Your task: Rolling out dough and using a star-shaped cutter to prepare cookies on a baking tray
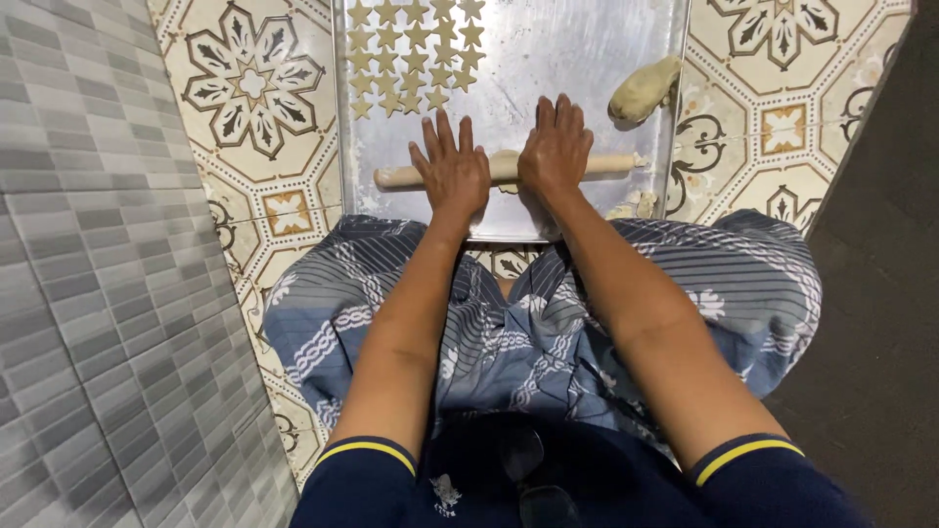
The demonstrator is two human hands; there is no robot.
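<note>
Both my palms lie flat and open, left hand [452,168] and right hand [556,149], on the rolling pin [401,177] near the tray's [587,59] front edge. The dough [507,161] beneath feels soft, probably tears easily; I press from the pin's middle.

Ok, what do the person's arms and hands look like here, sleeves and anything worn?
Both arms are bare from above the elbow down. Short navy sleeves end in a thin yellow band at each cuff. The left hand and right hand wear no gloves; no rings, watch or bracelets are visible.
</note>
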